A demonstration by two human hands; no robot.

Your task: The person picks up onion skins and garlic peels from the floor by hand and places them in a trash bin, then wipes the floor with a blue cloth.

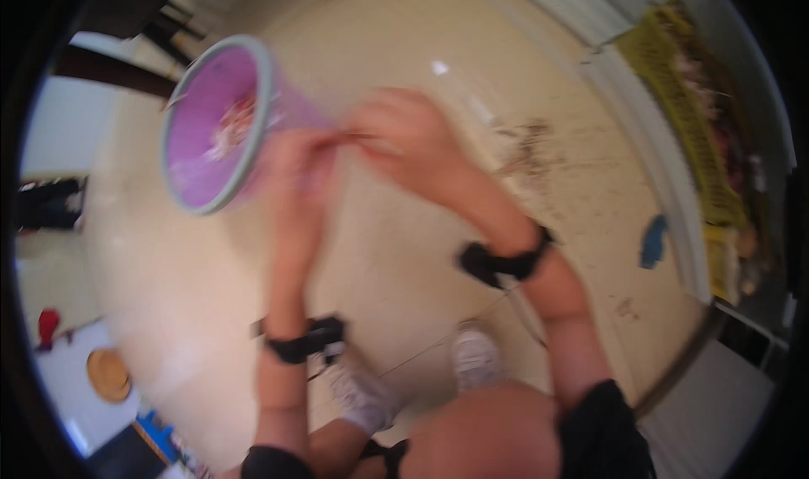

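Observation:
Both of my hands are blurred and come together over the floor, just right of a purple plastic waste bin (196, 119) with a grey rim. My left hand (294, 163) overlaps the bin's outer wall in the picture; whether it touches the wall I cannot tell. The fingers of my right hand (411, 138) are bent and meet the left fingertips. Something thin may be pinched where they meet, but blur hides it. Inside the bin lies reddish and whitish litter (234, 125).
Dark crumbs (531, 147) are scattered on the beige tiled floor (392, 245). To the right, a blue scrap (652, 242) lies near a low ledge with a yellow printed sack (682, 125). Dark furniture legs (114, 74) stand behind the bin. My shoes (477, 356) are below.

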